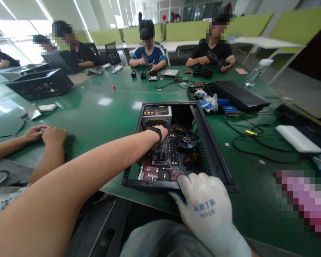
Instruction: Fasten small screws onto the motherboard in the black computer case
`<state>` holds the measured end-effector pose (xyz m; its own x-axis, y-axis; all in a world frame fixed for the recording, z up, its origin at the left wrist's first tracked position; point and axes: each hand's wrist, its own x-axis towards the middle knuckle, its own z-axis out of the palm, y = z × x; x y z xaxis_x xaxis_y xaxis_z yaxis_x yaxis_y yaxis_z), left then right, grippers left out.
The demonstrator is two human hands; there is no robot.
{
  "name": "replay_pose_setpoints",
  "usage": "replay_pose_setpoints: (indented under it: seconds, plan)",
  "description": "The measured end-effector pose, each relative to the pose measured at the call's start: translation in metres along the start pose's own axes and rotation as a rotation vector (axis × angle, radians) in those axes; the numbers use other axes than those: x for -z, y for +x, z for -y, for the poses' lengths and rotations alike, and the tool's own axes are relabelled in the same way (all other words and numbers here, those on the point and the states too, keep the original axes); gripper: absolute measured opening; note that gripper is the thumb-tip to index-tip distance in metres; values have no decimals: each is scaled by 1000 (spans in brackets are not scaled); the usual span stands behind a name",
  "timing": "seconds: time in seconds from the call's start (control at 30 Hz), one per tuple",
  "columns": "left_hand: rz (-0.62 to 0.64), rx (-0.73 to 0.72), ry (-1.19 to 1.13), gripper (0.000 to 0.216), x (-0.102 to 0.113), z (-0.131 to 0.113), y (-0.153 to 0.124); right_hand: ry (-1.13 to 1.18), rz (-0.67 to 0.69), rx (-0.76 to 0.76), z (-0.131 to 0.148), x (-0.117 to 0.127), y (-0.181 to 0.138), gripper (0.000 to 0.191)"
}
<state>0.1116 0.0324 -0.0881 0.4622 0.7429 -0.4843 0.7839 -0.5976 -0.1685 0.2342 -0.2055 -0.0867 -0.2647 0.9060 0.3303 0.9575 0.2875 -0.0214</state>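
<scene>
Computer case (213, 153) — open side up on the green table (109, 117), straight ahead of the wearer, with both hands at it. The bare left hand (162, 132), wearing a black wristband (157, 132), reaches in over the motherboard (163, 157); its fingertips are hidden, so I cannot tell whether they pinch anything. The gloved right hand (206, 201) grips the near rim at the case's 5 o'clock, fingers curled over it, thumb below.

Inside, taking the case's middle as the dial, the power supply (157, 115) sits at 11 o'clock, a round black fan (187, 141) at 1, and a red expansion card (152, 174) at 7.

Beyond the case, white-and-blue gloves (210, 102) lie at 1 o'clock, loose black cables (240, 146) at 3. A neighbour's hands (54, 135) meet at 9 o'clock, and another computer case (42, 85) stands at 10. Two co-workers (147, 53) sit across the table — at 12 and 1 o'clock.
</scene>
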Motion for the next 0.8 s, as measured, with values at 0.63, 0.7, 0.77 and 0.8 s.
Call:
replay_pose_setpoints:
  seconds: [0.63, 0.7, 0.77, 0.8]
  plan:
    - [3, 23, -20, 58, -1, 0, 1, 5, 36, -8, 1, 0, 0, 23]
    - [4, 21, -20, 58, -1, -1, 0, 0, 38, -3, 1, 2, 0, 23]
    - [6, 9, -9, 58, 0, 0, 0, -7, 30, 0, 1, 3, 1, 23]
    - [5, 1, -1, 58, -1, 0, 0, -10, 24, 1, 1, 3, 1, 24]
